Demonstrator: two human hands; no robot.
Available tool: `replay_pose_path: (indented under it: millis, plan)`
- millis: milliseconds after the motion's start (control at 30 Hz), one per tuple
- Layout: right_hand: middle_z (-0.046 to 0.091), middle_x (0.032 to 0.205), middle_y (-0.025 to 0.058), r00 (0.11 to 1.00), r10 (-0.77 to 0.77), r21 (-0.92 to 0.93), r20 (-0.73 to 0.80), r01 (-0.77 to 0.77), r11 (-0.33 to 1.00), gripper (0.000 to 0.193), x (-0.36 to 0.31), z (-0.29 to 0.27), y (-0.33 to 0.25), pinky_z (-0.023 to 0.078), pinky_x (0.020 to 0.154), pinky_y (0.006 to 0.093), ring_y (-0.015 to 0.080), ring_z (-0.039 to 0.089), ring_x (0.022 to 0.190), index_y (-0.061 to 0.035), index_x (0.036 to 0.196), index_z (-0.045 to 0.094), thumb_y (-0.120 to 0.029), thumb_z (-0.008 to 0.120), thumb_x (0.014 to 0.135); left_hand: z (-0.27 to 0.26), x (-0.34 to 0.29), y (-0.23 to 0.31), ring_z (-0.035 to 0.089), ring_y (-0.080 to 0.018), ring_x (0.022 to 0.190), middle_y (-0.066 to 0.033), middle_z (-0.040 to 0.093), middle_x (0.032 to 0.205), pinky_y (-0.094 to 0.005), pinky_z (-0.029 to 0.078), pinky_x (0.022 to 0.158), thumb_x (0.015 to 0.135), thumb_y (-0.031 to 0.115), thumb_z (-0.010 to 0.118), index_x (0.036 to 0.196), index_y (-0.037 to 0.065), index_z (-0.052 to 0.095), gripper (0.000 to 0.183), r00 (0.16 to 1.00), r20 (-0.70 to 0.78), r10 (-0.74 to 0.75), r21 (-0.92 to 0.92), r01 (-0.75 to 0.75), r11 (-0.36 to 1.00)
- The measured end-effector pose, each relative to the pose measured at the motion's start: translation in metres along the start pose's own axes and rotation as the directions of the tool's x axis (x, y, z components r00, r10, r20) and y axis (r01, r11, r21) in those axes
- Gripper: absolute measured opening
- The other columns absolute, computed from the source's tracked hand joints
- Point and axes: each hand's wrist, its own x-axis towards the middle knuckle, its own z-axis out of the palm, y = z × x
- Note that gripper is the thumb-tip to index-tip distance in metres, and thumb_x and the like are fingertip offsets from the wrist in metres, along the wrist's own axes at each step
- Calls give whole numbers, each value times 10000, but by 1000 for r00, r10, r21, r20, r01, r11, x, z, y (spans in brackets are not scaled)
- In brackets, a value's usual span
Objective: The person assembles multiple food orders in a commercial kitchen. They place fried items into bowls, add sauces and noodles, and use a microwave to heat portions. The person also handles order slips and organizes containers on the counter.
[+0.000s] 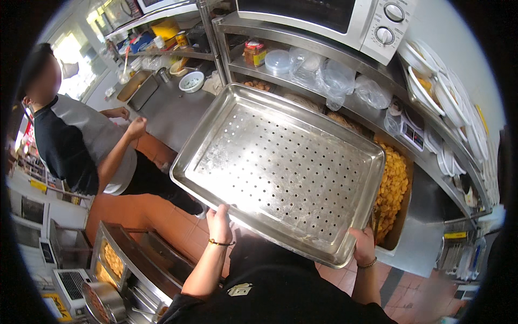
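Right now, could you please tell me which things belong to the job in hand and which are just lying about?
In use: tray, held by the left grip and right grip.

Lying about, it seems: microwave, jar, scale, bowl, pot.

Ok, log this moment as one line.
perforated metal tray: held | left hand: gripping near long edge | right hand: gripping right edge | co-worker: standing left

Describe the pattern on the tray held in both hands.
The metal tray has rows of small round holes across its base; the head view shows it best.
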Motion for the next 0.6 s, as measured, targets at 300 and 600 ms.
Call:
replay_pose_path:
  millis: [300,600]
  plan:
    - [681,950,72,967,-85,-243,-242,25,970,266,-86,73,60,497,708,318,162,622,789,61,1041,676,-101,613,840,-73,31,44,651,-208,798,-141,691,909,-311,511,748,849,32,544,953,-101,636,191,988,144,-55,147,33,989]
    - [678,977,70,934,45,27,-354,-38,999,273,-117,113,53,495,726,301,148,630,831,30,1102,652,-80,580,863,-79,45,49,598,-152,803,-73,626,858,-290,475,749,862,11,569,860,-38,578,50,980,170,-104,12,103,995]
